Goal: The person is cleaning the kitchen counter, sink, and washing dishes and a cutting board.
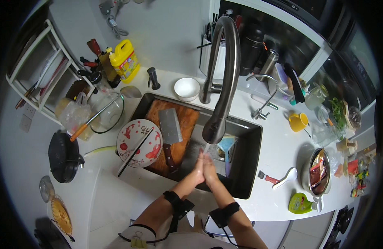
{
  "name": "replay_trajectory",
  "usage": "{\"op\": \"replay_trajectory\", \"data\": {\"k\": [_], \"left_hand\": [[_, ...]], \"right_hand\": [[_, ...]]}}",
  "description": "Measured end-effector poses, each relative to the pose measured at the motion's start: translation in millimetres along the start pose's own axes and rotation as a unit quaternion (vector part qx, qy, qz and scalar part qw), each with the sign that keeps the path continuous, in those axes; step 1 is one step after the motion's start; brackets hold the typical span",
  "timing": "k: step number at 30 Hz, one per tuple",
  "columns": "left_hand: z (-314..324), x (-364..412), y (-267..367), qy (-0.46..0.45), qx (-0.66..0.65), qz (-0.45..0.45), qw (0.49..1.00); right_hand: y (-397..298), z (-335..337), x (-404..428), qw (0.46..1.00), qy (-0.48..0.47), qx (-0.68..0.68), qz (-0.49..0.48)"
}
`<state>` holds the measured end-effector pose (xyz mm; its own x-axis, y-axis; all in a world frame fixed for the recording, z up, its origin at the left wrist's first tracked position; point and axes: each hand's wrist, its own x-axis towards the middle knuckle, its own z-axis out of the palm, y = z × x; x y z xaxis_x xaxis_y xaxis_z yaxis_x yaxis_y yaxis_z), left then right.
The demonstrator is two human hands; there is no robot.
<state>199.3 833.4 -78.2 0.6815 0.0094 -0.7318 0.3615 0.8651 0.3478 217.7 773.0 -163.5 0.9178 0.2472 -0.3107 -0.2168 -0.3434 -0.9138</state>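
Note:
Water runs from the large metal faucet (218,124) onto my left hand (198,166) and my right hand (210,169), pressed palm to palm over the sink (247,174). Nothing shows between them, though the inner palms are hidden. Left of them, a cleaver (170,126) with a brown handle lies on a wooden cutting board (186,124) across the sink. A plate with red fish patterns (129,149) overlaps the board's left side, with a dark-edged, flat strip (135,152) across it. A blue and purple brush or scraper (227,155) rests by the drain.
A white bowl (187,89) and a black soap dispenser (153,78) stand behind the sink. Yellow detergent jug (125,62) is at back left. To the right are a yellow mug (298,122), a white spoon (286,178), a metal pot (307,174) and a green bottle (300,203).

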Motion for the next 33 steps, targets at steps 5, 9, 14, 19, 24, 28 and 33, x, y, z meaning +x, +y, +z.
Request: {"op": "replay_trajectory", "data": {"k": [5,9,14,19,24,28,33], "left_hand": [[-24,-6,12,0.007,0.019,0.097,0.995],[-7,-7,4,-0.025,0.024,0.086,0.996],[-43,18,31,-0.019,0.067,0.120,0.990],[-48,20,38,-0.045,0.062,0.151,0.986],[-42,10,44,-0.004,0.270,0.290,0.918],[-67,20,57,0.016,0.630,0.404,0.663],[-41,12,41,-0.103,0.610,0.434,0.655]], "right_hand": [[-86,13,-41,0.975,-0.101,0.199,0.023],[-79,-16,-13,0.959,-0.061,0.240,0.137],[-76,-44,-19,0.891,-0.130,0.399,0.175],[-79,-46,-29,0.968,-0.149,0.161,0.123],[-80,-71,-14,0.981,-0.123,0.150,0.024],[-96,-87,-4,0.988,-0.129,0.074,-0.033],[-111,-92,4,0.981,-0.176,0.079,-0.037]]}}
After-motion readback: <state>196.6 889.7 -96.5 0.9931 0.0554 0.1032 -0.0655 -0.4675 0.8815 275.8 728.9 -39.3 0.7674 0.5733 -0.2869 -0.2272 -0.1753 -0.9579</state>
